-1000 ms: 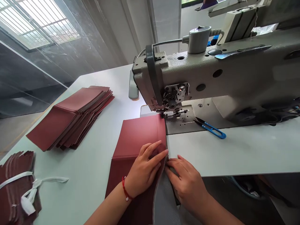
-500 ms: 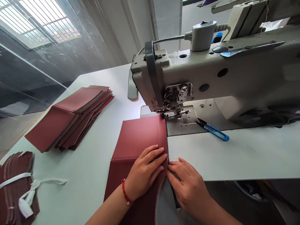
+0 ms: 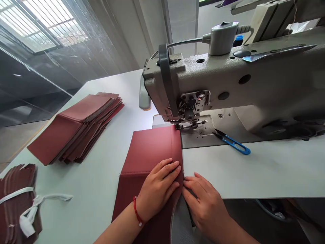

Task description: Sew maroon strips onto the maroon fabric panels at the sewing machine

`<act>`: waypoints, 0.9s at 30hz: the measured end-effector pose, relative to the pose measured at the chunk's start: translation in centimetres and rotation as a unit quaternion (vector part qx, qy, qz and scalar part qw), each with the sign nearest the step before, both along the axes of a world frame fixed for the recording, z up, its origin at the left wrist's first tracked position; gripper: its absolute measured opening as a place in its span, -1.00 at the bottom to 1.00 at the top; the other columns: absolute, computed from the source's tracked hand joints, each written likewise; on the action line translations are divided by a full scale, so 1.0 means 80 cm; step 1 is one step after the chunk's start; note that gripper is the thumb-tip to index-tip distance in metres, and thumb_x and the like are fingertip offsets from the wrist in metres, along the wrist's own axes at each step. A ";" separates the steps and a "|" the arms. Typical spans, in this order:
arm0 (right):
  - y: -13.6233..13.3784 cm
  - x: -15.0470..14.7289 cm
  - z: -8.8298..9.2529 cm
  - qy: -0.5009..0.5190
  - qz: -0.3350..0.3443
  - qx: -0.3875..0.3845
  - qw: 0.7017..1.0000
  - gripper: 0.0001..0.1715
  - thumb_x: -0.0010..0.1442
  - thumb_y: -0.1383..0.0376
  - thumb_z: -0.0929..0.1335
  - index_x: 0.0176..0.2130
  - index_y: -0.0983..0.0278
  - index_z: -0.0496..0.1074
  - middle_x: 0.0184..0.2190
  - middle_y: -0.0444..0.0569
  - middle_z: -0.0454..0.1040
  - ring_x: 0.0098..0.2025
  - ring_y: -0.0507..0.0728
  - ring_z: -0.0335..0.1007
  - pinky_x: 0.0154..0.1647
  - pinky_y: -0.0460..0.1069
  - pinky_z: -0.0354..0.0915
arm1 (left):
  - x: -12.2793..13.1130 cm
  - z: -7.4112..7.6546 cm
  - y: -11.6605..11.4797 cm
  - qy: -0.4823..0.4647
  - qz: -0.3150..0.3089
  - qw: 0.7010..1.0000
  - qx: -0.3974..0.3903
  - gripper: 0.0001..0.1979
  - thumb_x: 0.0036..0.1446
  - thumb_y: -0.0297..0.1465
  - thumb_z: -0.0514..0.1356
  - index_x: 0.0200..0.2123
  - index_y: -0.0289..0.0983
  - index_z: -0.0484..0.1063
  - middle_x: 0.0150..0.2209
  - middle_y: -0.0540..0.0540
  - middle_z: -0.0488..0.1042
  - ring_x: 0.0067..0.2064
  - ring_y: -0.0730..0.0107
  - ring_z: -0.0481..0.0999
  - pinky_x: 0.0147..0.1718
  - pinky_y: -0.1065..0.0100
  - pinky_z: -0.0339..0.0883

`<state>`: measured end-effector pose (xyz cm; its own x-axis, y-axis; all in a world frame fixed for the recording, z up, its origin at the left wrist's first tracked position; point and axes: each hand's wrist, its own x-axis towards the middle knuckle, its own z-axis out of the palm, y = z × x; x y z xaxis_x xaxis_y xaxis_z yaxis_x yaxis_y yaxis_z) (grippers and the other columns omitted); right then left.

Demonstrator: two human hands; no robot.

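Observation:
A maroon leather-like panel (image 3: 152, 145) with a cross seam lies under the presser foot (image 3: 177, 126) of a grey sewing machine (image 3: 213, 78). My left hand (image 3: 161, 186), a red bracelet at its wrist, rests flat on the panel near its right edge, fingers stretched out. Beside it, my right hand (image 3: 203, 200) pinches that edge between thumb and fingers, where a dark grey backing (image 3: 181, 217) curls up below. The underside of the panel between my hands is partly hidden.
Blue thread snips (image 3: 235, 144) lie at the machine bed's front edge, right of the panel. On the left sit a stack of maroon panels (image 3: 73, 125) and a bundle of maroon pieces (image 3: 17, 210) tied with a white strip (image 3: 27, 217).
The view has shifted very slightly. Both hands and the panel keep almost the same position at the machine, with no clear feed of the material.

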<state>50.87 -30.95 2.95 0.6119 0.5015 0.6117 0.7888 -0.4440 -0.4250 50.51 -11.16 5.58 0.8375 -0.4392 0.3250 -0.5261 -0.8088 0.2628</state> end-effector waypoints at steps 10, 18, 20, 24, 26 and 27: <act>-0.003 0.001 -0.001 0.013 0.014 0.006 1.000 -0.62 0.21 0.55 0.18 -0.12 0.37 0.47 -0.21 0.09 0.48 -0.07 0.17 0.41 0.14 0.15 0.32 | 0.001 0.003 -0.002 0.003 0.006 1.000 0.010 -0.67 0.28 -0.42 0.13 0.09 -0.33 0.40 0.07 -0.20 0.47 0.19 0.12 0.35 0.12 0.09 0.41; -0.012 0.020 0.014 0.060 0.045 0.001 0.997 -0.56 0.26 0.52 0.17 0.06 0.38 0.41 -0.06 0.14 0.48 -0.02 0.15 0.42 0.03 0.06 0.44 | 0.001 0.003 -0.005 0.003 0.012 1.000 0.004 -0.68 0.27 -0.38 0.14 0.08 -0.29 0.41 0.05 -0.18 0.49 0.17 0.13 0.37 0.13 0.09 0.40; -0.008 0.024 0.012 0.030 0.043 -0.030 0.998 -0.57 0.28 0.50 0.17 0.06 0.40 0.42 -0.04 0.14 0.49 0.01 0.17 0.41 0.03 0.08 0.45 | 0.000 0.002 -0.006 0.007 0.017 1.000 -0.008 -0.68 0.27 -0.37 0.13 0.08 -0.28 0.40 0.04 -0.19 0.49 0.16 0.14 0.39 0.13 0.08 0.39; -0.006 0.025 0.006 -0.012 0.045 -0.080 0.996 -0.56 0.28 0.52 0.16 0.05 0.46 0.44 0.00 0.16 0.47 0.04 0.22 0.38 0.06 0.12 0.41 | 0.001 0.007 -0.005 0.034 0.018 0.999 -0.019 -0.70 0.25 -0.34 0.16 0.03 -0.28 0.40 0.05 -0.19 0.50 0.14 0.13 0.42 0.11 0.06 0.39; -0.008 0.025 0.005 -0.027 0.056 -0.100 0.993 -0.53 0.28 0.52 0.14 0.08 0.47 0.42 0.05 0.15 0.44 0.08 0.24 0.35 0.10 0.14 0.36 | 0.006 0.011 -0.001 0.058 0.007 0.998 -0.020 -0.70 0.22 -0.31 0.21 0.00 -0.27 0.42 0.06 -0.19 0.49 0.12 0.12 0.44 0.09 0.06 0.39; -0.010 0.025 0.006 -0.031 0.064 -0.111 0.991 -0.52 0.27 0.52 0.13 0.09 0.47 0.41 0.07 0.14 0.43 0.08 0.24 0.34 0.12 0.15 0.34 | 0.010 0.013 0.002 0.071 0.005 0.997 -0.022 -0.69 0.19 -0.29 0.23 -0.01 -0.26 0.43 0.06 -0.19 0.49 0.10 0.12 0.45 0.09 0.05 0.38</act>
